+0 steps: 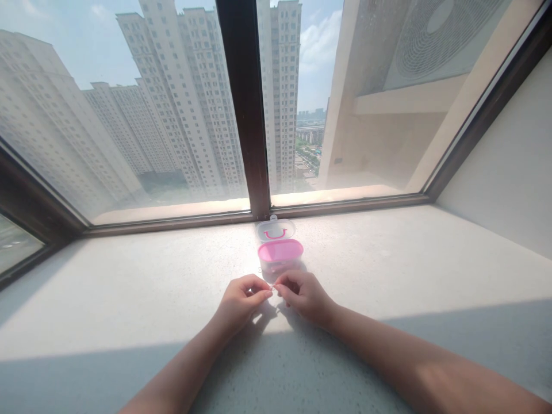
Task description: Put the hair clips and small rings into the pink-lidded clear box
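Note:
My left hand (245, 298) and my right hand (304, 294) meet above the pale windowsill, thumbs and forefingers pinched fingertip to fingertip. Between them is a tiny whitish piece (272, 287), too small to name. Just beyond the fingers stands a small clear plastic box with a pink inner tray (281, 251). Its clear lid (276, 230) is swung back toward the window and carries a pink curved handle. What lies in the lower part of the box is hard to make out.
The speckled white sill (129, 287) spreads to both sides, part sunlit and part shaded. A dark window frame (244, 103) borders its far edge, with glass panes behind. A white wall (504, 161) rises at the right.

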`<action>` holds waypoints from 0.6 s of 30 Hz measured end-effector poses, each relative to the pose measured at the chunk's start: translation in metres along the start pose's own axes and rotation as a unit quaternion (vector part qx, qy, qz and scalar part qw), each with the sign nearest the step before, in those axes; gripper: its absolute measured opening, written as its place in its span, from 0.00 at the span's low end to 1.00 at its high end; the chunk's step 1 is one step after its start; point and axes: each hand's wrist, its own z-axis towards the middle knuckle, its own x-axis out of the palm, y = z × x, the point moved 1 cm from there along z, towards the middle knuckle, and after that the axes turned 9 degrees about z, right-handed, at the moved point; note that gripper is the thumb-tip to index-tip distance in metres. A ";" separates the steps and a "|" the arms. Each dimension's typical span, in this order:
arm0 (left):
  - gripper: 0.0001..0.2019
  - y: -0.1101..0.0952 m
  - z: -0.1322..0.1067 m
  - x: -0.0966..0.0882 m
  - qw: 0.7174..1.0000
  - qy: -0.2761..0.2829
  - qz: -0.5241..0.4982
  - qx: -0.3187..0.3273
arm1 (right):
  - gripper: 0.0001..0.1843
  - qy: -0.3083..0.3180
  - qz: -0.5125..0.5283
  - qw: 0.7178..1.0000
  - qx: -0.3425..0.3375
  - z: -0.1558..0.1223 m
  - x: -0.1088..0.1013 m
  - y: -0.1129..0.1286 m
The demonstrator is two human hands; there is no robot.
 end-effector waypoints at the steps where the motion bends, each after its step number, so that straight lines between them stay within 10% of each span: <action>1: 0.06 -0.001 -0.001 0.001 1.000 -0.002 0.021 0.015 | 0.08 0.000 -0.012 1.000 -0.009 0.000 0.000 0.001; 18: 0.08 -0.008 -0.008 0.004 0.992 -0.031 0.076 0.100 | 0.10 0.035 0.014 0.999 0.015 -0.001 0.004 0.002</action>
